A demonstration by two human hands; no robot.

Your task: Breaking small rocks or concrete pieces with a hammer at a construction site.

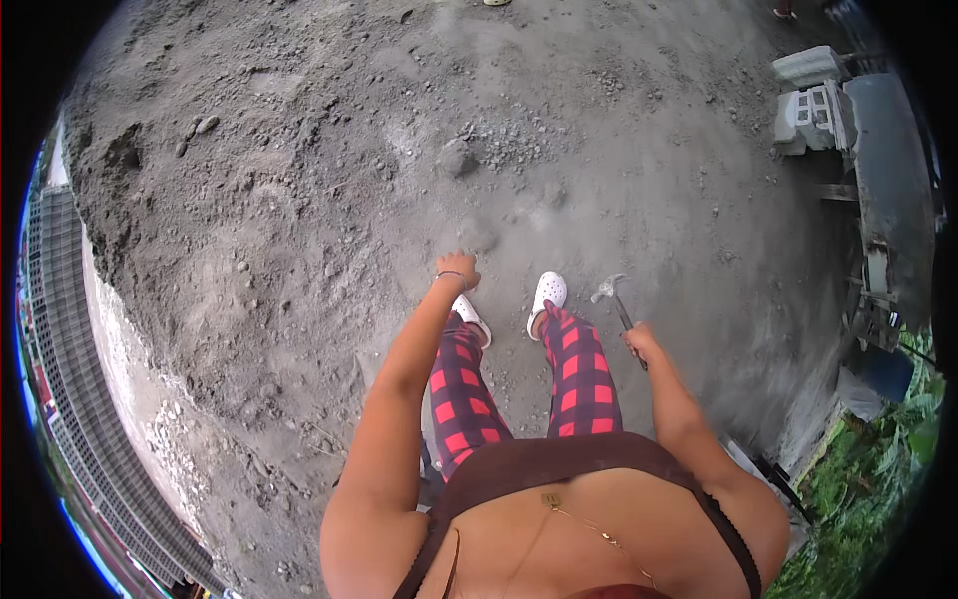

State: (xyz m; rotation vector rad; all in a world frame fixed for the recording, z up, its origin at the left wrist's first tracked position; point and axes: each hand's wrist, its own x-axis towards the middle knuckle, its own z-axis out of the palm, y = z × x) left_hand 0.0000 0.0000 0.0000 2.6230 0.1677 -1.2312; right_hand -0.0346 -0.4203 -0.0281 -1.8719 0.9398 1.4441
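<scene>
My right hand [642,340] is closed round the dark handle of a claw hammer [621,302]. The hammer's metal head points away from me, to the right of my white clogs [550,291]. Over the ground just beyond my left clog is my left hand [458,267], palm down, its fingers loosely apart and nothing visible in them. A dusty grey rock [478,235] lies just past that hand. Farther out is a rounder grey rock [457,158], with a patch of crushed stone [519,146] beside it.
Loose grey soil [289,200] with pebbles covers the left side. At the far right, concrete hollow blocks [813,118] stand next to a grey sheet [891,170]. Green plants [868,499] grow at the lower right. A long grid-like structure [90,379] curves along the left rim.
</scene>
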